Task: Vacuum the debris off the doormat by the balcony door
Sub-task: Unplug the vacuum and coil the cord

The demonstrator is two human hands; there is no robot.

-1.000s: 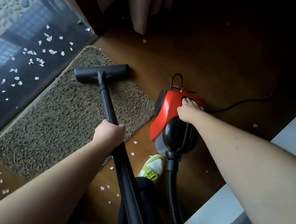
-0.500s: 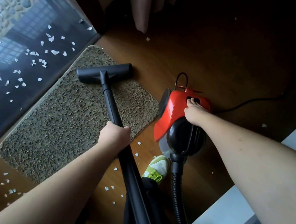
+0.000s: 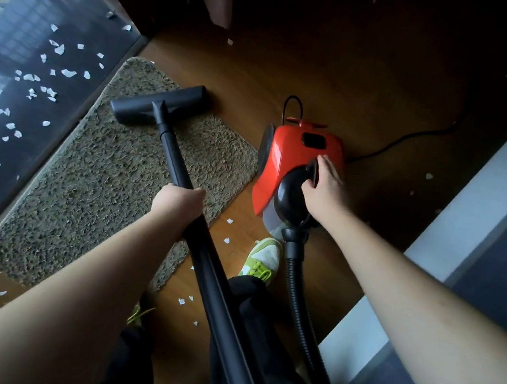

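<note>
Our right hand (image 3: 323, 183) has slid back from the switch on top of the red canister vacuum (image 3: 295, 168) and now curls its fingers round the black carry handle, which suggests we mean to shift the canister. Our left hand (image 3: 178, 205) grips the wand (image 3: 172, 152), its floor nozzle (image 3: 159, 104) resting on the doormat's (image 3: 107, 182) far end beside the glass balcony door (image 3: 31, 73); paper scraps (image 3: 227, 231) lie on the floor nearby.

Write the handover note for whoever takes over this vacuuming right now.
Left hand grips the black wand; the floor head sits on the doormat's far end. Right hand holds the handle of the red vacuum on the wood floor.
Done: mat looks free of scraps.
Left: white paper scraps lie on the floor beside the mat, and more along the glass door.
</note>
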